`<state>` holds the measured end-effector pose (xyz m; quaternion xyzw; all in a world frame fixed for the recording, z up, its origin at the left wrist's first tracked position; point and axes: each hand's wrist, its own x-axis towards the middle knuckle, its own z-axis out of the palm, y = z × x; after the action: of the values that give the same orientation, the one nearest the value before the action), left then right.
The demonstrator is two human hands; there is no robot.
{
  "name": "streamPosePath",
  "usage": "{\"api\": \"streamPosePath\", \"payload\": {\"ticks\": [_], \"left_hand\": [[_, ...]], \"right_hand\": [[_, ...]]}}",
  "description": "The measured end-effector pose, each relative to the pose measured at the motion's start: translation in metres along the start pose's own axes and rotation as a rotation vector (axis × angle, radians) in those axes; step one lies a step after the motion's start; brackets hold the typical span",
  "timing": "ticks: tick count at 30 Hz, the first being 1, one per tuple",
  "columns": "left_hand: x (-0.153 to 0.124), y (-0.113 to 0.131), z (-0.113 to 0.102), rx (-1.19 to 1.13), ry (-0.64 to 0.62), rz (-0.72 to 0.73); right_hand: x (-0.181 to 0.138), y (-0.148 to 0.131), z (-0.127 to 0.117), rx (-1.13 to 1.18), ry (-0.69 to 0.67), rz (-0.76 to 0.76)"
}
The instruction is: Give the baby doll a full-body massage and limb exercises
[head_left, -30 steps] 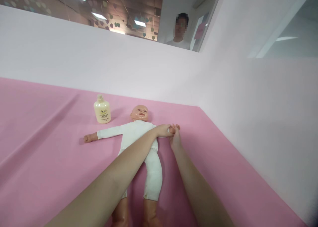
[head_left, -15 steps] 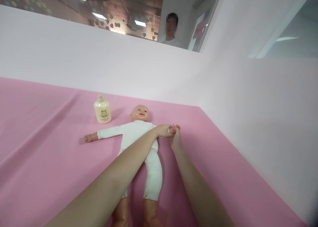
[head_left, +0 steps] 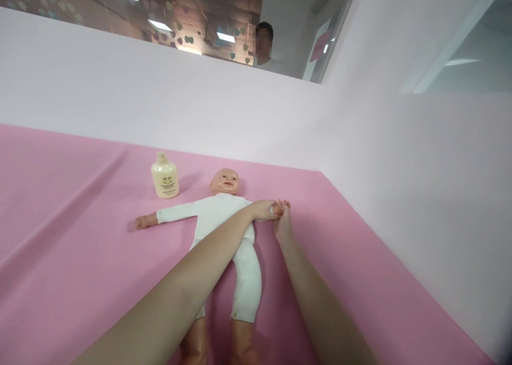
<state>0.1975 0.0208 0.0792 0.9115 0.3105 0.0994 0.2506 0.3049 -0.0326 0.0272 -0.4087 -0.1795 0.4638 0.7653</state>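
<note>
A baby doll (head_left: 216,216) with a white cloth body lies face up on the pink padded surface (head_left: 80,280). My left hand (head_left: 263,210) is wrapped round the doll's forearm near the wrist, on the right side of the view. Close against it, my right hand (head_left: 283,222) grips the doll's hand (head_left: 277,209), whose small fingers are partly hidden by mine. My left forearm crosses over the doll's belly and covers part of one leg. The doll's other arm (head_left: 176,212) stretches out to the left, untouched.
A cream pump bottle (head_left: 165,178) stands upright left of the doll's head. White walls (head_left: 160,98) border the surface at the back and right. Behind a window (head_left: 224,13) in the back wall, a person (head_left: 263,45) is visible.
Both hands and the doll look nearly unmoved. The person behind the window has shifted to the left.
</note>
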Motion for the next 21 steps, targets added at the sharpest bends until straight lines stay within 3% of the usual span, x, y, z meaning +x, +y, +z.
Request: {"api": "streamPosePath", "payload": {"ticks": [21], "left_hand": [[0.008, -0.011, 0.009, -0.138, 0.007, 0.053]], "right_hand": [[0.000, 0.005, -0.001, -0.132, -0.062, -0.044]]}}
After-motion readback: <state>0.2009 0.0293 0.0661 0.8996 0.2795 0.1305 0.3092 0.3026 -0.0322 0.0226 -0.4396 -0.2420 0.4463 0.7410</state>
